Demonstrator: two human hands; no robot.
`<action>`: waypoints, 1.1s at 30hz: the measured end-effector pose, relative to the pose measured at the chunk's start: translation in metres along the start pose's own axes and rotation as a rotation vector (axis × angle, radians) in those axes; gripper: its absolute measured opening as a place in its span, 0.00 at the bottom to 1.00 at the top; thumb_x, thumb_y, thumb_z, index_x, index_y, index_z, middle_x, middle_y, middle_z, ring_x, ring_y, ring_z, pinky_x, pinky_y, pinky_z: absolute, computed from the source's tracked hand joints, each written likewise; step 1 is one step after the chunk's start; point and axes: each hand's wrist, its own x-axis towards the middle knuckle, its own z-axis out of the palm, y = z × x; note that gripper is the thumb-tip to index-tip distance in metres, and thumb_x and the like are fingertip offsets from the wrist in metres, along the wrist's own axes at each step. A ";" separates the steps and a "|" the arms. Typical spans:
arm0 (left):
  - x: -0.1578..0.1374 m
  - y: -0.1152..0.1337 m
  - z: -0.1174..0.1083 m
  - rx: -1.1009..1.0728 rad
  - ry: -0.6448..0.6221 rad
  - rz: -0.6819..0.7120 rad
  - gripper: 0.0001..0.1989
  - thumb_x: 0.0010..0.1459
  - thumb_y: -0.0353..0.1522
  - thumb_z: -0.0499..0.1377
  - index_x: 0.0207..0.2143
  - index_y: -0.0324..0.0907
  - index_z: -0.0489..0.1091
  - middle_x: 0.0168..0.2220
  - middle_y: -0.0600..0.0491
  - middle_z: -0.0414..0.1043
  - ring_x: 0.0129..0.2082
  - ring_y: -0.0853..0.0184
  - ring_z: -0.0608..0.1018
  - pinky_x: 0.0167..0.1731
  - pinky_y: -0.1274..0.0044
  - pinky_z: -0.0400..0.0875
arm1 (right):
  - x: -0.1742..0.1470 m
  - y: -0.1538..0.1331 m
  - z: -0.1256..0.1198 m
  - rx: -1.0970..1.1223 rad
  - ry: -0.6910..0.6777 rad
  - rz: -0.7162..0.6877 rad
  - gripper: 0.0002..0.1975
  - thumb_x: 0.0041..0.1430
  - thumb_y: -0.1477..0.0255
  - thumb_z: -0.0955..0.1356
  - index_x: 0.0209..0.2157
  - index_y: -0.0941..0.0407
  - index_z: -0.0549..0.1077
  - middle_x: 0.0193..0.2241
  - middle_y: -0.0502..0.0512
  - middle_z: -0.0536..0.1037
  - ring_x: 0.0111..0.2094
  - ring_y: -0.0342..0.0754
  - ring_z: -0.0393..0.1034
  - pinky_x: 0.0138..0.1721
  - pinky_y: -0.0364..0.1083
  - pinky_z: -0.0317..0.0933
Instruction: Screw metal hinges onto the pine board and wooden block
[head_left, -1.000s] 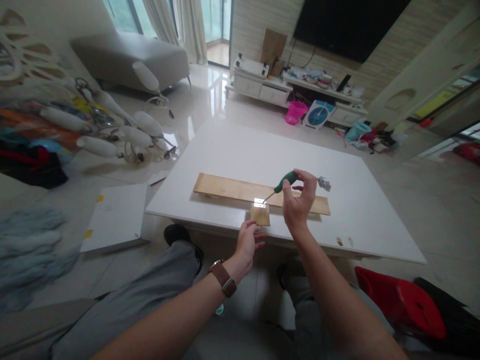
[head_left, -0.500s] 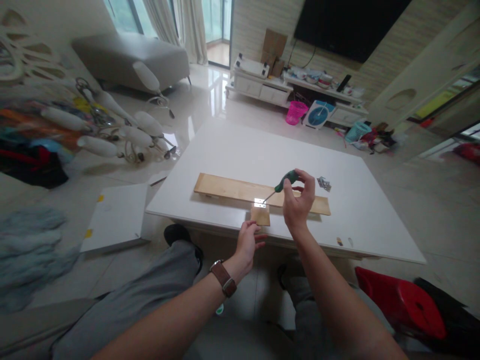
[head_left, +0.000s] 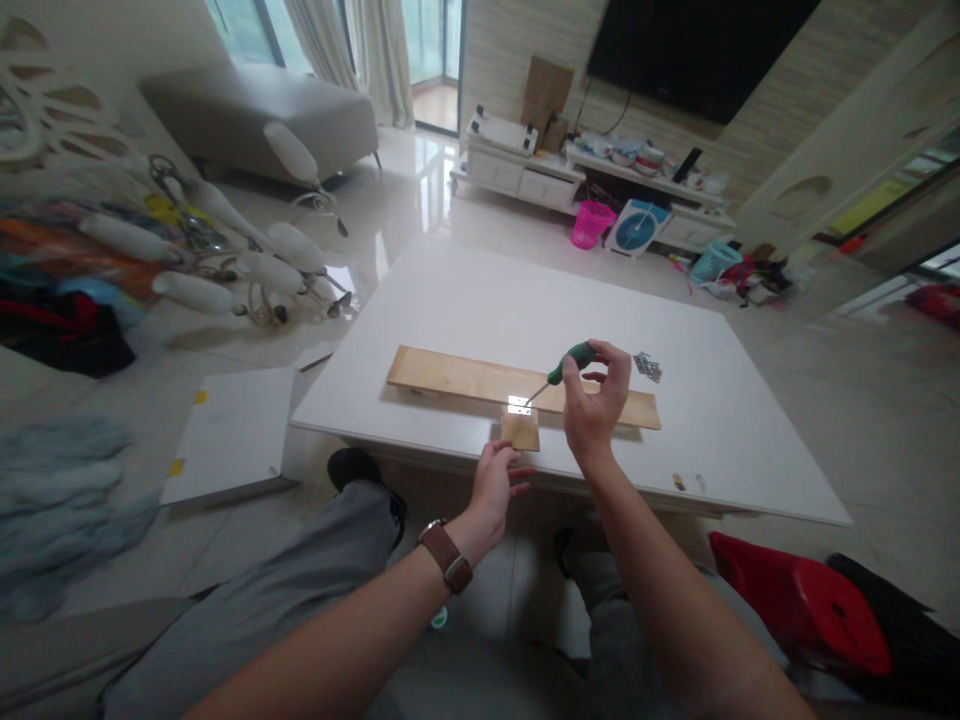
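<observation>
My right hand [head_left: 600, 400] grips the green handle of a screwdriver [head_left: 568, 362], tilted with its tip down at a shiny metal hinge [head_left: 517, 404]. The hinge lies where a long wooden board [head_left: 457, 376] meets a small wooden block [head_left: 520, 430]. At the block's near edge is my left hand [head_left: 495, 487], its thumb and index finger closed on that edge and its other fingers loosely spread. The long board rests slightly raised above the white table [head_left: 480, 290]. Whether a screw sits under the screwdriver's tip is too small to tell.
Several small metal pieces [head_left: 646, 367] lie to the right of the board. Two small items, one a brown piece [head_left: 678, 482], are near the table's front right edge. A red stool [head_left: 810, 610] stands at the lower right. A white panel [head_left: 232, 430] is on the floor at left.
The screwdriver handle and my right hand have shifted very slightly, the fingers turned a little on the handle. My left hand, the block and the board stay in place.
</observation>
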 end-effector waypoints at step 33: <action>0.002 -0.002 -0.002 -0.002 -0.015 0.018 0.12 0.56 0.30 0.60 0.44 0.44 0.68 0.43 0.50 0.78 0.34 0.66 0.82 0.30 0.77 0.72 | -0.001 -0.009 -0.002 0.032 -0.042 0.019 0.14 0.67 0.68 0.70 0.53 0.52 0.74 0.53 0.59 0.83 0.51 0.52 0.78 0.44 0.51 0.69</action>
